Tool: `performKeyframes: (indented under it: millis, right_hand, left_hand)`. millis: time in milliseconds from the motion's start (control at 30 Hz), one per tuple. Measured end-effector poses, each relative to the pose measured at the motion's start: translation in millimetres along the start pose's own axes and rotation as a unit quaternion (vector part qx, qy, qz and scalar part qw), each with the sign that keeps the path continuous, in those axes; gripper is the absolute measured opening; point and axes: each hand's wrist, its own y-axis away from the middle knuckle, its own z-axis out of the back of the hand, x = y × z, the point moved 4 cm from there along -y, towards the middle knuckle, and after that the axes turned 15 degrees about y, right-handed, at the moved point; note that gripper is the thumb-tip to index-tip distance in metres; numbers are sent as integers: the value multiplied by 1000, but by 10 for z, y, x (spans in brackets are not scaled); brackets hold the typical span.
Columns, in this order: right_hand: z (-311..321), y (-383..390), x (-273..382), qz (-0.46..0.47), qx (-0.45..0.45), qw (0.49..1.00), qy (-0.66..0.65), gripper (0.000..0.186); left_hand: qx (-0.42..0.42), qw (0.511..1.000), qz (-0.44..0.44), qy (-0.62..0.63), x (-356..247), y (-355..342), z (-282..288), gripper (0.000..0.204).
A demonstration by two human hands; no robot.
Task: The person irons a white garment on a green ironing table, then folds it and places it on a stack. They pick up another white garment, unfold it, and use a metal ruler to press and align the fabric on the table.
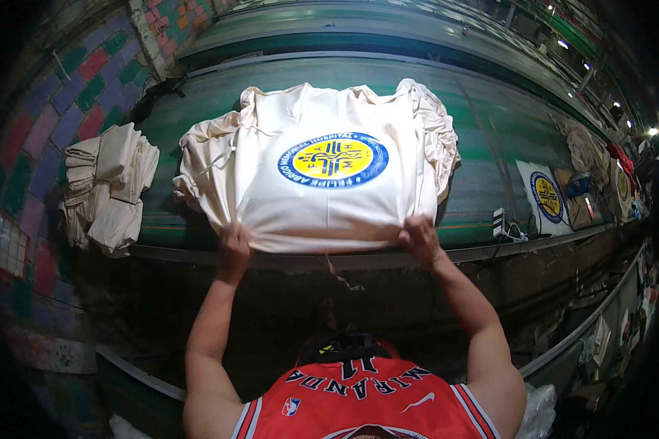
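Cream cloth [271, 212] printed with a round blue-and-yellow emblem lies over a heap of bunched cream fabric [432, 121] on the long green table. At its near left corner my left hand [235, 246] is closed on the edge. My right hand [419, 238] grips the near right corner in the same way. Between them the near edge is stretched fairly straight, at the table's front edge. A thin strip or cord [334, 272] hangs below this edge. Whether the cloth is a bag or a garment I cannot tell.
A folded cream cloth stack [113, 183] sits at the table's left end. Toward the right lie a sheet with the same emblem [545, 196], a white power strip [499, 222] with cables, and more cloth [587, 154]. A painted brick wall [66, 121] stands on the left.
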Motion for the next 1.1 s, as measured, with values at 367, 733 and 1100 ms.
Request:
performKeyframes:
  millis: [367,733,1100]
  right_hand:
    - [-326,925,203,-120,166,979,-6,23]
    - [-847,1080,-686,-528,463,712,13,58]
    - [-547,317,-1252,-493,-147,578,-634,29]
  left_hand:
    - [150,966,177,117,-41,1023,-491,64]
    - [321,692,645,37,1447,958,-1018,67]
    - [-293,293,521,746,1848,501,-997,37]
